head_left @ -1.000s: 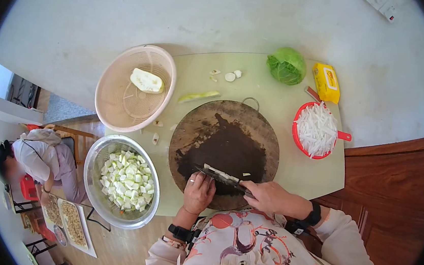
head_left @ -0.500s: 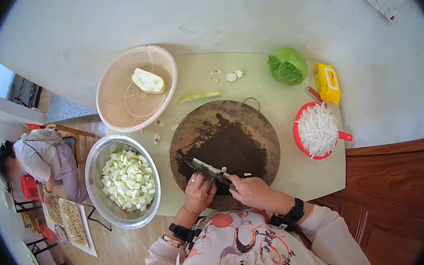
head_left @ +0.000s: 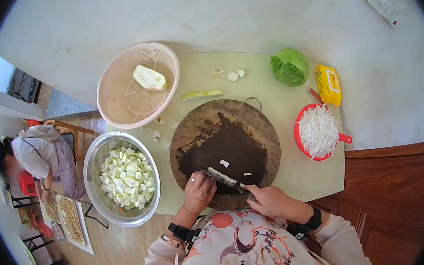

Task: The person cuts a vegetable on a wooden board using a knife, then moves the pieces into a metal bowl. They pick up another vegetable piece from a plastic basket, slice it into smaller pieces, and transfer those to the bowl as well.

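My right hand (head_left: 270, 201) is wrapped round the handle of a dark knife (head_left: 232, 183), low on the round wooden board (head_left: 258, 132). A pale strip of vegetable (head_left: 221, 175) lies along the blade. My left hand (head_left: 199, 191) is closed at the left end of the knife, its fingertips bent against something that the hand hides. A small white piece (head_left: 225, 163) lies on the board above the blade, and a smaller one (head_left: 247, 174) lies to the right.
Left are a pink basket (head_left: 106, 86) with half a pale vegetable and a metal colander (head_left: 90, 177) of cut pieces. Right stand a cabbage (head_left: 289, 67), a yellow packet (head_left: 328, 85) and a red strainer (head_left: 298, 137) of white strips. Another person (head_left: 41, 154) sits far left.
The knife and my right hand have shifted right and slightly down. A white piece now lies apart, above the blade. My left hand has barely moved.
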A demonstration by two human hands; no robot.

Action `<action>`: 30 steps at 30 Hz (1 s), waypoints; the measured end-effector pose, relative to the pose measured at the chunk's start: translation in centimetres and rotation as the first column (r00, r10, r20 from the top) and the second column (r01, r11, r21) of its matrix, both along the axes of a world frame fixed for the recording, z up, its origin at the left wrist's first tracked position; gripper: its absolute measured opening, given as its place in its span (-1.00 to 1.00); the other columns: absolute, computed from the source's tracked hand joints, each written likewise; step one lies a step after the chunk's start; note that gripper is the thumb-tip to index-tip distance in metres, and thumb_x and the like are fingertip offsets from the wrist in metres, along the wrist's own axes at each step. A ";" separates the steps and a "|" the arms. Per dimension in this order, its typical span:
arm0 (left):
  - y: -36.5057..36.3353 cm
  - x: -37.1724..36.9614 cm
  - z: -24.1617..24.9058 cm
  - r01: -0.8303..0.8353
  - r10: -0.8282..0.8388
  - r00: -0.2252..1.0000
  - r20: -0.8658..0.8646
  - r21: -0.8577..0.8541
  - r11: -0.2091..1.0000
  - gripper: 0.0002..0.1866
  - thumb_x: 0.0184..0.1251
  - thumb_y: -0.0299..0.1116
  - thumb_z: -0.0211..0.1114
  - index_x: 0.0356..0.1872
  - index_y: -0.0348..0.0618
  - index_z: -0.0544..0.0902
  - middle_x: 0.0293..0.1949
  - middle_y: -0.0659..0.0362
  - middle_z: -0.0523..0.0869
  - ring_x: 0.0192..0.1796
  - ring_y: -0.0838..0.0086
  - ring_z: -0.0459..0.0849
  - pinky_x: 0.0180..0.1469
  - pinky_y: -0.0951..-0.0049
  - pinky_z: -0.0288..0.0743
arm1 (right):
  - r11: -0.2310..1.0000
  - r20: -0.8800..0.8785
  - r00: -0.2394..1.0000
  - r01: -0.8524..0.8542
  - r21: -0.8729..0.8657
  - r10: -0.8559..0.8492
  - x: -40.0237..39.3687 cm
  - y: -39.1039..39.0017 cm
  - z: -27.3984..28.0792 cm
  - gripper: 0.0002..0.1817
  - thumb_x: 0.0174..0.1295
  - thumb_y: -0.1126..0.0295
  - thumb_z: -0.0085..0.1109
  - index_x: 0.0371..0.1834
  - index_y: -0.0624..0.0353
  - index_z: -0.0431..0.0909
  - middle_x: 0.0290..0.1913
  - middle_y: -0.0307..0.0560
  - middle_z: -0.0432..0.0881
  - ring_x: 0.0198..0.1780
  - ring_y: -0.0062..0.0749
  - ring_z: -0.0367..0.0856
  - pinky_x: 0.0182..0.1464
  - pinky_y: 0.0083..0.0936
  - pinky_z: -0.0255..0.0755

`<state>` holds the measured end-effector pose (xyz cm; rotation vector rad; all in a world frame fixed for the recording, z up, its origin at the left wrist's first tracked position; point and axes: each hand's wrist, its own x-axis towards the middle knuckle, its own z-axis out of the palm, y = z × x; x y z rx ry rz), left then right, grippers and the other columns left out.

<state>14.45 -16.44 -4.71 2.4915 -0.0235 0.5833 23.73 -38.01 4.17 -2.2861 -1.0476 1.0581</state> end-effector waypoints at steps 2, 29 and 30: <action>0.0 0.0 0.0 0.000 0.000 1.000 -0.008 0.013 1.000 -0.78 -0.04 -0.53 0.37 -0.31 -0.32 0.62 -0.24 0.01 0.56 -0.17 0.14 0.57 -0.13 0.28 0.54 | 1.000 0.007 1.000 -0.008 -0.015 0.008 0.1 0.3 0.4 -0.54 0.28 0.22 0.05 0.18 0.24 0.32 -0.52 0.19 0.60 -0.47 0.09 0.61 -0.41 -0.14 0.48; 0.2 -0.8 0.4 0.016 -0.013 0.997 -0.072 0.039 0.999 -0.74 0.01 -0.51 0.37 -0.22 -0.34 0.62 -0.16 0.00 0.59 -0.11 0.15 0.60 -0.10 0.31 0.56 | 1.000 -0.043 0.999 -0.002 0.006 0.002 0.0 0.7 -0.1 -0.55 0.28 0.21 0.04 0.14 0.24 0.33 -0.54 0.21 0.58 -0.46 0.11 0.60 -0.41 -0.10 0.47; 0.2 -0.8 0.4 0.012 -0.010 0.998 -0.070 0.039 0.999 -0.75 0.01 -0.51 0.37 -0.23 -0.34 0.63 -0.17 0.00 0.59 -0.12 0.16 0.60 -0.11 0.32 0.56 | 1.000 -0.054 0.999 0.000 -0.024 -0.002 -0.1 1.0 -0.1 -0.55 0.28 0.21 0.04 0.13 0.25 0.34 -0.53 0.21 0.58 -0.45 0.11 0.61 -0.39 -0.10 0.47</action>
